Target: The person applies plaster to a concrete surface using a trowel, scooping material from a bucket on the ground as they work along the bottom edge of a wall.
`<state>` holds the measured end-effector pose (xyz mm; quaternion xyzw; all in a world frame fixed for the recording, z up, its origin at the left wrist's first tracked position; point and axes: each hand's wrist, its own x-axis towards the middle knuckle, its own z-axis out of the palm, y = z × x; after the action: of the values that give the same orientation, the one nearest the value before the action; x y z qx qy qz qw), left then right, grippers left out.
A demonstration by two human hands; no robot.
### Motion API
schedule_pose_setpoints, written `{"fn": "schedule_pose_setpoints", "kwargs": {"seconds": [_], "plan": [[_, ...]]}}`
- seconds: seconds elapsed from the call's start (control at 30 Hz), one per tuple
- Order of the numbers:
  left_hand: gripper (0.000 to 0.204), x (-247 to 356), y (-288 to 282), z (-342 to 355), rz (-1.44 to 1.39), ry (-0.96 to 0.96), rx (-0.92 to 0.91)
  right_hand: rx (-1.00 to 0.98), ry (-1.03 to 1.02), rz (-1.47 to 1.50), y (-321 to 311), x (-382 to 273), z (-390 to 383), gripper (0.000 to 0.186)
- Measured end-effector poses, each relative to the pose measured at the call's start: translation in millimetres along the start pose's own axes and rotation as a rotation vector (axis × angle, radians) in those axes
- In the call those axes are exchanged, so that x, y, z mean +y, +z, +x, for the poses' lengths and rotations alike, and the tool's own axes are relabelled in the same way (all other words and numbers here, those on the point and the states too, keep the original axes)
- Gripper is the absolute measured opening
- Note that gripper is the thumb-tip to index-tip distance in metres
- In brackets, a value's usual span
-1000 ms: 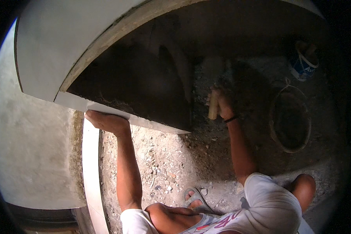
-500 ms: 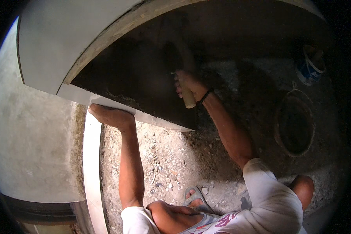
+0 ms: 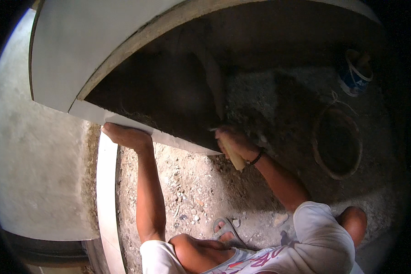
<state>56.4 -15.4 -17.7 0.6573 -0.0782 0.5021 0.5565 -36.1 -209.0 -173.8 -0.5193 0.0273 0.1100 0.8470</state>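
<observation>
My left hand lies stretched out against the underside of a white strip along the near edge of a dark, curved-backed recess; some of its fingers are hidden. My right hand, with a dark band at its wrist, is closed round the pale wooden handle of a tool. A small glint of metal shows beyond the knuckles, but the tool's working end is lost in shadow. This hand is close to the strip's pointed right end. Rough brown material lines the strip's inner edge.
A round, dark basin with a cord at its rim sits on the rubbly ground at right. Farther back stands a blue and white bucket with something inside. At left rise a grey slab and a white ledge. My sandalled foot is below.
My right hand has come nearer to me and slightly right with the wooden-handled tool, from inside the dark recess to the strip's right end. My left hand stays against the strip.
</observation>
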Motion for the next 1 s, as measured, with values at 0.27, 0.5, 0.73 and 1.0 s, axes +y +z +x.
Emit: {"fn": "schedule_pose_setpoints", "kwargs": {"seconds": [0.27,0.5,0.73,1.0], "plan": [[0.049,0,5,-7,0.051,0.012,0.002,-0.244,0.012,0.483,-101,-2,143,0.030],[0.047,-1,1,-4,0.046,-0.004,-0.013,-0.349,-0.053,0.241,-60,-77,158,0.028],[0.048,-5,0,-6,0.071,-0.001,-0.002,-0.022,0.087,0.000,-6,-128,111,0.023],[0.048,-3,0,-1,0.095,0.037,0.008,-0.078,0.016,-0.153,30,-109,46,0.023]]}}
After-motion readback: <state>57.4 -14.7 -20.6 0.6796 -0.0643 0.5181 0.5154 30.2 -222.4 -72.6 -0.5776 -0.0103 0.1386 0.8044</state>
